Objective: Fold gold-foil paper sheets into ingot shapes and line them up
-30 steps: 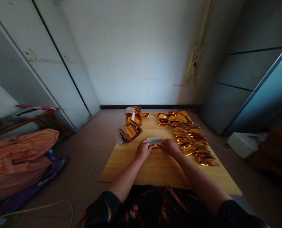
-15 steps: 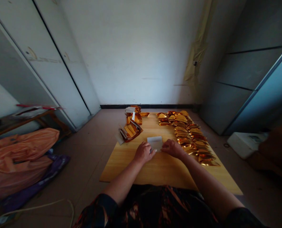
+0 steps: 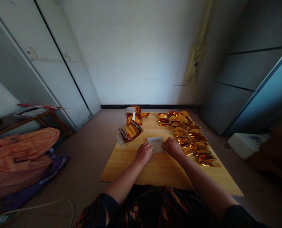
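Note:
A small sheet of paper (image 3: 157,147), pale side up, lies on the wooden board in front of me, its far strip brighter along a crease. My left hand (image 3: 144,153) is closed at its left edge, fingers curled. At the opposite edge my right hand (image 3: 171,147) is closed too, the fingertips pinching the paper. Rows of folded gold foil paper pieces (image 3: 181,129) stand just right of my right hand. Beyond my left hand lies a loose stack of gold foil sheets (image 3: 131,131), with more curled foil sheets (image 3: 134,111) behind it.
The wooden board (image 3: 122,164) rests low before me. Orange plastic bags (image 3: 24,158) and a pale cable (image 3: 43,205) are on the floor at left. A white box (image 3: 242,145) stands at right beside a grey cabinet (image 3: 240,85). The wall (image 3: 136,57) rises behind.
My left thumb, stretched across the paper's near edge before, is now drawn in. My right hand has shifted slightly up and left. More of the paper shows.

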Tool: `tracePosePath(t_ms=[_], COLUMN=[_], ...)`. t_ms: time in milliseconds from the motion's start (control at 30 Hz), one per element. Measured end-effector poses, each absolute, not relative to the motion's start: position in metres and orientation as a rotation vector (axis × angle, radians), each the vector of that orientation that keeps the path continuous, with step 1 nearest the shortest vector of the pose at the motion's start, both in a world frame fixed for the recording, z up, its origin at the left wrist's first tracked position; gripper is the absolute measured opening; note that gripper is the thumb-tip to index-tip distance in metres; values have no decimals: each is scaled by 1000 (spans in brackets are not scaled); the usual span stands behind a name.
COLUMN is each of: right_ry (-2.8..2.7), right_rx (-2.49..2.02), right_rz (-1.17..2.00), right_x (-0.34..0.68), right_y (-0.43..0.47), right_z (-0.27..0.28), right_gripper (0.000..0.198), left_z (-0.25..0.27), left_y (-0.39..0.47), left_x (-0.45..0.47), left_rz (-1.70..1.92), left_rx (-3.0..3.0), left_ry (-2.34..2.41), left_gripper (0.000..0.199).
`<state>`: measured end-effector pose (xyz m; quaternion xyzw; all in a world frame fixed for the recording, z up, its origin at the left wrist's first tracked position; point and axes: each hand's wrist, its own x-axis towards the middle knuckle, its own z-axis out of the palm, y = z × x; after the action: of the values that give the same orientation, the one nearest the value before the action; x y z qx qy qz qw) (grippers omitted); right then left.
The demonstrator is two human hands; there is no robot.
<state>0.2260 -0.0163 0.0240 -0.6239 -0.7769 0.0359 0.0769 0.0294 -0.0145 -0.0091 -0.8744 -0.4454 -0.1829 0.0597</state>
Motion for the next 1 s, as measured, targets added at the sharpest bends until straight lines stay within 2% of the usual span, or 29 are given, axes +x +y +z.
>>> tracePosePath(t_ms=[67, 167, 233, 367, 533, 1000], right_ry=[-2245, -2226, -2289, -2406, -2476, -2629], right_rx=[-1781, -1658, -1634, -1767, -1759, -1463], right_rz=[107, 82, 129, 190, 57, -94], right_x=[227, 222, 216, 205, 203, 215], right_y=[-6, 10, 19, 27, 24, -3], right_z=[24, 28, 32, 38, 38, 23], right_gripper=[30, 51, 58, 48, 32, 25], left_z=[-8, -8, -8, -7, -6, 2], left_y=[-16, -17, -18, -17, -18, -30], left_x=[29, 28, 28, 27, 27, 29], left_rz=[-518, -459, -425, -394, -387, -345], left_rx=[-2649, -2660, -2668, -2695, -2700, -2666], left_ry=[-1350, -1357, -1367, -1383, -1404, -1534], left_gripper=[20, 20, 21, 24, 24, 27])
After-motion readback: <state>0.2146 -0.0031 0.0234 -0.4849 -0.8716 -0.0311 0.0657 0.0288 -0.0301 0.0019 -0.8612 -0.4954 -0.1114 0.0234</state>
